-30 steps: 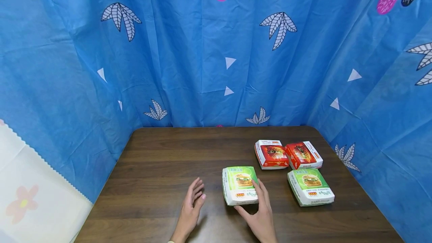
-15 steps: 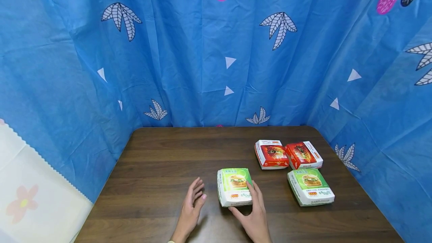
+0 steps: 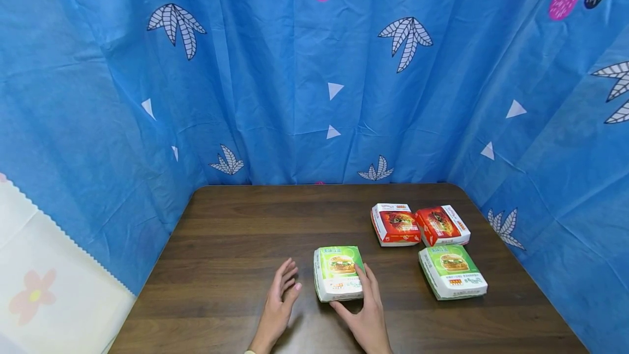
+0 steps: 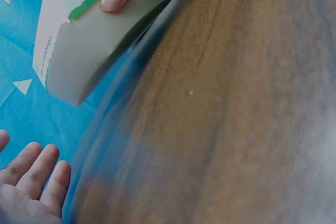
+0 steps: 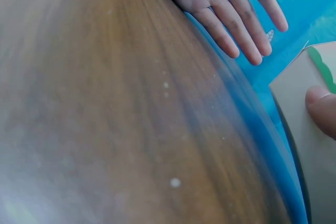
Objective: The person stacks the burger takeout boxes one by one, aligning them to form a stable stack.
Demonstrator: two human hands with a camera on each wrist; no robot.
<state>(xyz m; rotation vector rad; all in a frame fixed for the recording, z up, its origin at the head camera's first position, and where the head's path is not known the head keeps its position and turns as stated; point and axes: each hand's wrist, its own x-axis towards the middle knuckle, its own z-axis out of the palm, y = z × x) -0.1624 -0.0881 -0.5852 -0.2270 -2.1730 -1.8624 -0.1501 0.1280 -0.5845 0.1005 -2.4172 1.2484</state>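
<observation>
My right hand (image 3: 365, 310) grips a green-and-white burger box (image 3: 338, 275) near the table's front. Its thumb lies on the near side and its fingers reach along the right side and top edge. The left wrist view has the thumb against the pale wall of the same burger box (image 4: 84, 51). Just left of the box, my left hand (image 3: 276, 305) stays apart from it, holding nothing, its fingers loosely extended. Those spread fingers appear again on the left hand (image 5: 226, 3) in the right wrist view.
Another green burger box (image 3: 453, 272) lies to the right. Behind it are two red burger boxes (image 3: 396, 225), (image 3: 442, 225) side by side. All stand on a dark wooden table (image 3: 236, 234), with a blue patterned curtain (image 3: 304, 70) around its back and sides.
My right hand has moved left with the green burger box, bringing it closer to my left hand. The left hand and the other boxes have stayed in place.
</observation>
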